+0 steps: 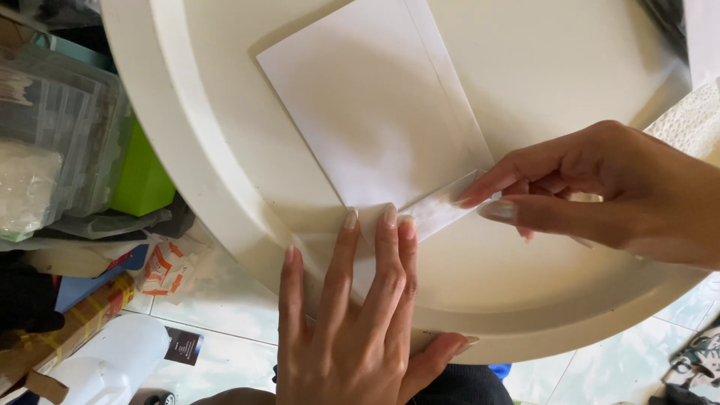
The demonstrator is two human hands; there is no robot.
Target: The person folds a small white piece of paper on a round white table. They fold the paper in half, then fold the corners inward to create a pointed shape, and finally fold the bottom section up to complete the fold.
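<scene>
One fold under way, none finished, by the look of it. Pinches the flap, the right grip, closed on it between thumb and forefinger, with the near corner of the sheet raised and turned over. Lies open and flat, the left grip, holding nothing, three fingertips pressing the sheet's near edge just beside the flap and the thumb hooked over the rim of the bench. Stretches away beyond both grips, the rest of the sheet, white, flat on the round cream bench, with one long straight line near its right edge: crease or second layer, cannot tell. Judged done: sheet laid out, corner lifted and brought across. Judged left: flap not yet pressed flat, no sharp crease visible at its base.

Well left of the left grip, off the bench:
- clear box, rectangular, pale contents, lettering too blurred to tell
- green box, plain, just right of the clear one
- packet, small, white with orange-red print, crumpled, on the floor
- tube, brown card with red and yellow bands, nearer the wearer
- jug, white, unlabelled on the side showing
- card, small, dark, rectangular, flat on the tiles between jug and left grip
</scene>
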